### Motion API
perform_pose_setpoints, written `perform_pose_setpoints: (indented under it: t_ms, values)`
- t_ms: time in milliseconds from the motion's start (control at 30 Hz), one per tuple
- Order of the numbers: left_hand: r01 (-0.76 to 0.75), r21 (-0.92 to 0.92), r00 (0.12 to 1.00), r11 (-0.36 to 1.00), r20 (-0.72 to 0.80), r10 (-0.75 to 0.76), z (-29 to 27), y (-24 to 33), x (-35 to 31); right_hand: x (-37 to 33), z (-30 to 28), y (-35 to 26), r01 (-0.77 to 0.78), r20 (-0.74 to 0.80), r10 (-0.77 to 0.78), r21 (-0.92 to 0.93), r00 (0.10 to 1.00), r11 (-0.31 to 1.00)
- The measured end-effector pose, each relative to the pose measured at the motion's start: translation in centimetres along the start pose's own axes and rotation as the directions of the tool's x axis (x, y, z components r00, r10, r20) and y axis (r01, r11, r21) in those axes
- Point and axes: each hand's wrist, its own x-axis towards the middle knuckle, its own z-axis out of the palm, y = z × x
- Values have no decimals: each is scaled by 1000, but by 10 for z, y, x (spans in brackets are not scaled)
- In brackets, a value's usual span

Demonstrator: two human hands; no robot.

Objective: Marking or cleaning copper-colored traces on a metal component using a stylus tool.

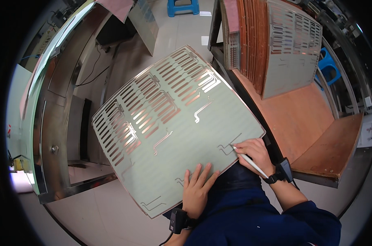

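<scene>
A large pale green circuit panel [186, 143] with copper traces lies tilted across my lap. Rows of copper strips fill its far half; thin bent traces run over its near half. My left hand [198, 186] rests flat on the panel's near edge, fingers spread. In my right hand [257, 153] is a slim white pen [252, 164], its tip at a thin trace near the panel's right corner. That hand's fingers are closed round the pen, and its side rests at the panel's edge. Each wrist wears a black strapped device.
On the right, a wooden rack [296, 119] holds a stack of similar panels [294, 49] standing on edge. A metal-framed bench [55, 149] stands at the left. Beyond are a blue stool [182, 7] and another leaning panel [144, 24].
</scene>
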Motion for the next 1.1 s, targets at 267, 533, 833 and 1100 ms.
perform_pose_setpoints:
  t_ms: [267,533,833,1100]
  values:
    - [-4,4,1000,1000,4,4,0,-1,0,1,3,3,16,-2,-16,-17,1000,1000]
    - [-29,17,1000,999,-6,29,0,-4,1,10,16,-12,98,38,-99,32,994,995]
    - [344,-168,868,924,-318,-381,-50,-81,-33,42,20,6,-116,-202,150,172,968,978]
    - [357,-775,347,522,-409,-844,-76,-201,-53,116,44,64,-197,-304,152,-123,941,973]
